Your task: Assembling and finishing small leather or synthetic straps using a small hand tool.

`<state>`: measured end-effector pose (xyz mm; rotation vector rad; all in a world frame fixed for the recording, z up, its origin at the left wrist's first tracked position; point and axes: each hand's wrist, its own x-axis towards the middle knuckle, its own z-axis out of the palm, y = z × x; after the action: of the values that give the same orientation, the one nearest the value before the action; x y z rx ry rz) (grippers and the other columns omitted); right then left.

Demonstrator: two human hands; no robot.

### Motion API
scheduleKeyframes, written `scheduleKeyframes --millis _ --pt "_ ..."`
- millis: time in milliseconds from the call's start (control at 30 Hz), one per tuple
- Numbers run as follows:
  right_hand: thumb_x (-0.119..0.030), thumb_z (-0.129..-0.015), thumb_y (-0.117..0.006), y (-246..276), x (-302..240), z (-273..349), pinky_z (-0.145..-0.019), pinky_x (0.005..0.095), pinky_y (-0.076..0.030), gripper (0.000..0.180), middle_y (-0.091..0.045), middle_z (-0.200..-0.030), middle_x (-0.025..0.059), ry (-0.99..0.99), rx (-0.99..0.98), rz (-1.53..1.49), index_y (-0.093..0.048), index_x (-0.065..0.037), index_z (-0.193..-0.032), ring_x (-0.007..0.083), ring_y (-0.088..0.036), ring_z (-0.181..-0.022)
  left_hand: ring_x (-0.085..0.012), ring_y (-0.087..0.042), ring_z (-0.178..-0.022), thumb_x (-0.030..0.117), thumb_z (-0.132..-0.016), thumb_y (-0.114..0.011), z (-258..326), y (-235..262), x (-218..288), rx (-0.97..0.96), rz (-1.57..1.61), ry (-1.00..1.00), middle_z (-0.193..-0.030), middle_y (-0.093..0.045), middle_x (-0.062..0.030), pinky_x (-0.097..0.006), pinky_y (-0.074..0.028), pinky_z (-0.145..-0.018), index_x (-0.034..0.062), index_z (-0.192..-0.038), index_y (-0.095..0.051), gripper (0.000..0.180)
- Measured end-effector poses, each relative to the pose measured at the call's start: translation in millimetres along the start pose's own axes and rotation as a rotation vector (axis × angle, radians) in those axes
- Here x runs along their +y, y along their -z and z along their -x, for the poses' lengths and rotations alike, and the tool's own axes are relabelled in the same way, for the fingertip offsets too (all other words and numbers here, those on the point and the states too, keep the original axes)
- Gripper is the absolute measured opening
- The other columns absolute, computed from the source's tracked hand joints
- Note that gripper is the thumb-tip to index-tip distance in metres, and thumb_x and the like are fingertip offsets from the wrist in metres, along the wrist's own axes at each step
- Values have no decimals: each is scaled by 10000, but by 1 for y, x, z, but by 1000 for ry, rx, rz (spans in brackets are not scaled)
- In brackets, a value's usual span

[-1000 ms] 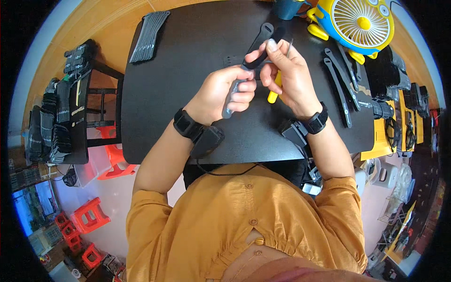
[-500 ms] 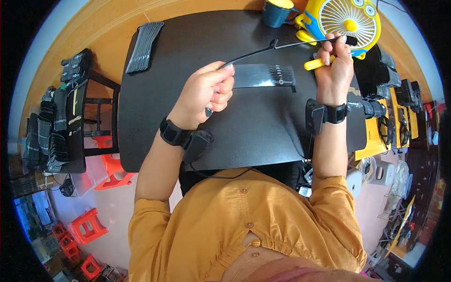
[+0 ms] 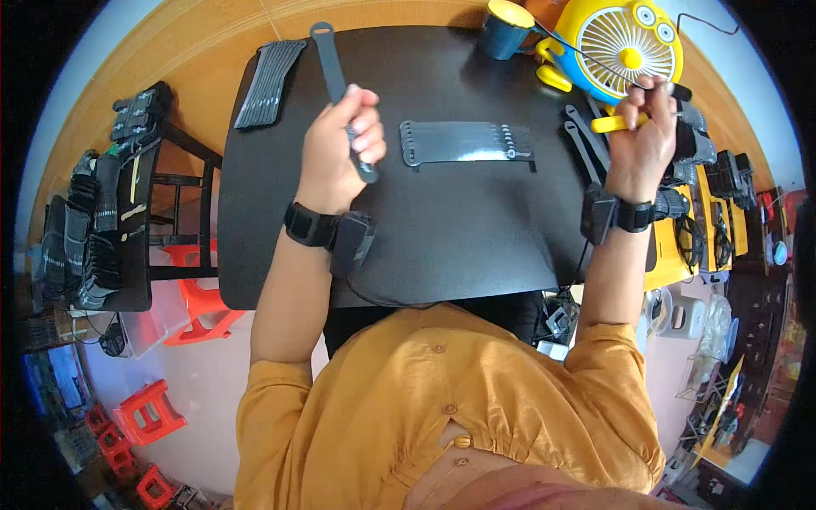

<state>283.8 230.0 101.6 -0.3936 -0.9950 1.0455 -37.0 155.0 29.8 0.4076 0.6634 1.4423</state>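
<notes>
My left hand (image 3: 344, 140) is closed round a flat dark grey strap (image 3: 330, 64) with a ringed upper end; its lower end shows below my fist. My right hand (image 3: 644, 127), at the table's far right, has curled fingers holding a thin black strip (image 3: 586, 55) that runs up leftward across the fan. A yellow stick-like handle (image 3: 614, 124) also juts from this hand; its other end is hidden. Between my hands, a fanned row of grey straps (image 3: 455, 143) lies on the table. Two loose straps (image 3: 583, 144) lie beside my right wrist.
A stack of grey straps (image 3: 270, 83) lies at the table's far left. A yellow and blue fan (image 3: 629, 58) and a dark cup (image 3: 503, 38) stand at the back right. Bundles of black straps (image 3: 76, 238) sit on a side bench at left, with red stools (image 3: 151, 411) below.
The thin strip stretched between both hands is now only in my right hand, which moved right. My left hand moved left, its grey strap now upright. Two straps beside my right wrist came into view.
</notes>
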Motion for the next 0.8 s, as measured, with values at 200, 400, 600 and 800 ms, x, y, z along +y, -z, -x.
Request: scheduleKeyframes --millis 200,400,600,800 --pt "-269 -1032 -458 -39 26 24 -415 177 -312 239 -636 -881 70 -150 -128 -25 -554 -53 -998 71 -542 -618 -21 -498 -549 339 -1042 -385 4 -8 -13 -197 -261 71 -1091 -640 -162 -121 -360 -370 -19 -1282 -499 447" --pt "-271 -1021 -483 -57 40 39 -413 167 -284 216 -620 -914 66 -303 -165 -8 -565 -71 -1015 78 -527 -615 4 -360 -378 345 -1030 -429 11 -14 -11 -348 -500 159 -969 -632 -101 -130 -304 -320 -56 -1250 -506 464" --pt "-250 -1035 -438 -39 46 41 -415 170 -303 232 -626 -933 80 -318 -341 -3 -563 -55 -1038 98 -601 -704 8 -362 -373 293 -1027 -443 15 -14 0 -292 -485 39 -806 -574 -39 -141 -285 -315 -51 -1231 -519 407" --pt "-270 -1034 -437 -28 47 46 -416 176 -311 244 -629 -957 95 -372 -446 -30 -562 -60 -1038 111 -633 -704 -2 -355 -365 297 -998 -509 12 -15 -5 -174 -489 81 -741 -572 -24 -156 -277 -331 -27 -1164 -550 366"
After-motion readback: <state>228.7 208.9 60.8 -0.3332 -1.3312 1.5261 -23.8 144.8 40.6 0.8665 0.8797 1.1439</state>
